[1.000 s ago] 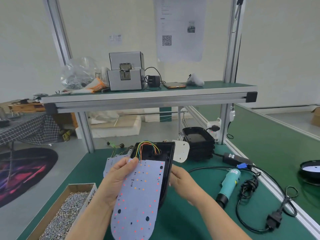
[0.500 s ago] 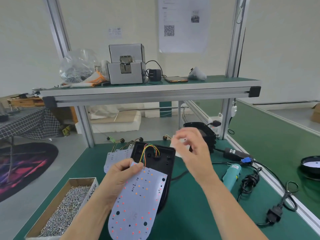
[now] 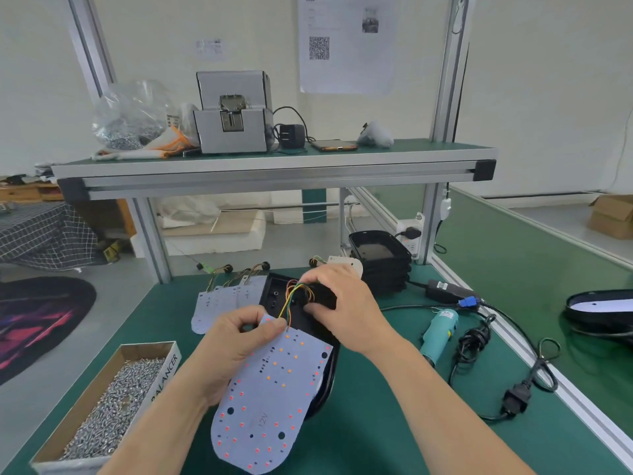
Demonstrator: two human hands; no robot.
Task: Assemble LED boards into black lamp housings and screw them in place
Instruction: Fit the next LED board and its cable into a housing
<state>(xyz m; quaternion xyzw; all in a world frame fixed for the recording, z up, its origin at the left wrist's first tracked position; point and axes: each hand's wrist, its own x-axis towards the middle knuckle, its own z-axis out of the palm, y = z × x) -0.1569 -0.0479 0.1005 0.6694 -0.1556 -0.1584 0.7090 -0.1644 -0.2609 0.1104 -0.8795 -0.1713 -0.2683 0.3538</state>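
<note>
One pale LED board, red-and-orange dotted, "12V".

Your LED board bears the marking "12V" near its rounded lower end. The side of your screw box reads "BALANCER". The sheet on the wall carries a QR code; its print is illegible.

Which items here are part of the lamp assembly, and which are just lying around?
In use: LED board, black housing, wires, left hand, right hand, screw box, electric screwdriver.
Idle: phone, plastic bag, cardboard box.
</note>
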